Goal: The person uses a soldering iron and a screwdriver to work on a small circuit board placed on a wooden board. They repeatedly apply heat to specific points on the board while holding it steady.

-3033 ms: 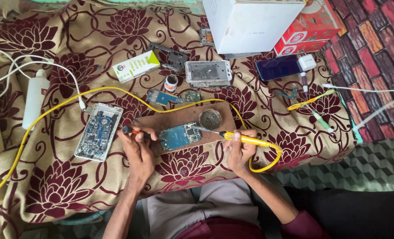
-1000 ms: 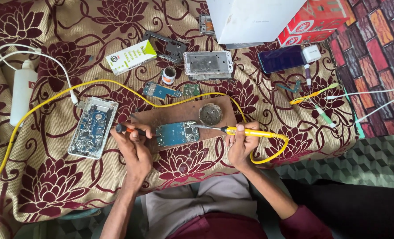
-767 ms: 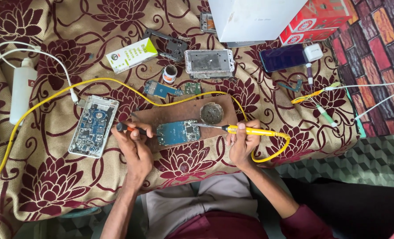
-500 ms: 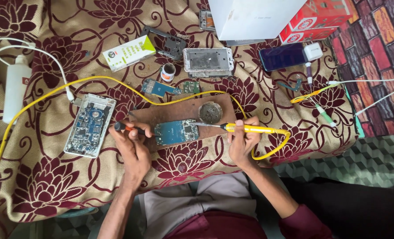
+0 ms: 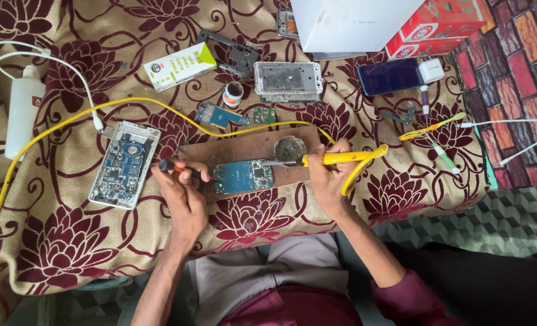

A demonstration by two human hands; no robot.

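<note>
While the view has only drifted since earlier frames, left hand (image 5: 184, 196) still grips a screwdriver (image 5: 181, 169) beside the board (image 5: 243, 176) on the wooden slab (image 5: 244, 151), right hand (image 5: 326, 181) stays closed on the yellow iron (image 5: 335, 159).

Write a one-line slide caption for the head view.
Left hand steadies a blue circuit board with a small tool while the right hand holds a yellow soldering iron over a wooden board.

A matt woven cloth (image 5: 51, 241) with a floral pattern is spread under everything. On it, a rough, worn wooden board (image 5: 244, 151) is laid. Upon the board, a glossy blue circuit board (image 5: 243, 177) is seen. The soldering iron (image 5: 341, 159) is sheathed in smooth yellow plastic, with a dull metal tip.
</note>
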